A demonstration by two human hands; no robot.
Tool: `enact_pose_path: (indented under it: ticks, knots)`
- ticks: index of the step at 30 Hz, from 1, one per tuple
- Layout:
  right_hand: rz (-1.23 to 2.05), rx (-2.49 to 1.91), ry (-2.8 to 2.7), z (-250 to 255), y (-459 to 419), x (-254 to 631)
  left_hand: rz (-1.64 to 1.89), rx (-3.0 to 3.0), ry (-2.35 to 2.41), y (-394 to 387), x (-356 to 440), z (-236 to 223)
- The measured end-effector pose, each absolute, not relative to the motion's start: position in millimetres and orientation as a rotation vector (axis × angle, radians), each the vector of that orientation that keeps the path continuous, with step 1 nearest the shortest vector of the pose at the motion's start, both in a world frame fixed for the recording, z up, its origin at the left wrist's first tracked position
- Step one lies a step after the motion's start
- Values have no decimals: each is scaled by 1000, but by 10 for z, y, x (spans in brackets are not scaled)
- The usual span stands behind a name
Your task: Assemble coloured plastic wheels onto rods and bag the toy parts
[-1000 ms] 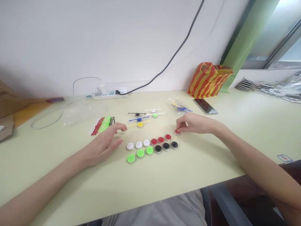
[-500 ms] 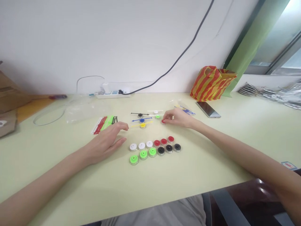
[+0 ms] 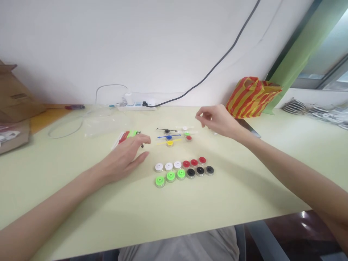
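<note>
My left hand [image 3: 126, 157] rests on the table, thumb and fingers apart, partly covering green [image 3: 132, 133], red [image 3: 124, 136] and black arrow strips [image 3: 142, 145]. My right hand [image 3: 216, 119] is raised at the back right, fingers curled closely together, with nothing visible in them. Left of it stands a red disc [image 3: 189, 138] without an arrow. Beside that disc are a yellow spinner [image 3: 170, 143], a blue spinner [image 3: 169, 137], a black spinner [image 3: 166, 131], a green spinner [image 3: 186, 133] and a white spinner [image 3: 185, 129]. Closer lie two rows of white [image 3: 169, 166], red [image 3: 194, 162], green [image 3: 170, 176] and black discs [image 3: 200, 170].
A striped bag [image 3: 248, 98] stands at the back right, with a phone [image 3: 251, 128] partly hidden behind my right arm. A power strip [image 3: 137, 106] with a black cable lies by the wall. A clear plastic bag [image 3: 100, 123] and a cardboard box [image 3: 20, 94] are left.
My right hand carried a red disc left to the spinners, let it go, then rose back to the right. My left hand stays nearly in place; the view has shifted slightly.
</note>
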State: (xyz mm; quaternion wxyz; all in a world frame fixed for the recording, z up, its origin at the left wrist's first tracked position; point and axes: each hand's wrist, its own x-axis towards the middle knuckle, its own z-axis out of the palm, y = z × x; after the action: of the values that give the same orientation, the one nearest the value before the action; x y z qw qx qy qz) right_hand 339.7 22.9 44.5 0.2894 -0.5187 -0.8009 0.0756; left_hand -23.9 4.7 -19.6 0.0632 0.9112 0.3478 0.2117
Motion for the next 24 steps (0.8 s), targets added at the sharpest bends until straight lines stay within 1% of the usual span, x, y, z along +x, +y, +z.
enact_pose_path:
  ticks: [3,5,7,10,14,16,20,24]
  knots:
    - [-17,-1341,-2196,707,240,3288,770,2693,1225,130,-325,-170]
    - [-156,-1343,-2198,843,315,3190,786,2635,1321,196,-403,-179]
    - [-206,-1316,-2204,941,440,3115,782,2586,1364,247,-471,-198]
    - [-105,-1290,-2306,984,683,3079,769,2565,1356,273,-512,-221]
    - [265,-1400,-2589,803,997,3130,737,2594,1282,238,-454,-239]
    - [409,-1397,-2636,650,1121,3174,740,2615,1249,217,-411,-248]
    - [394,-1440,-2572,426,1261,3270,768,2631,1284,247,-395,-251]
    - [241,-1335,-2579,451,1129,3189,823,2692,1356,402,-541,-201]
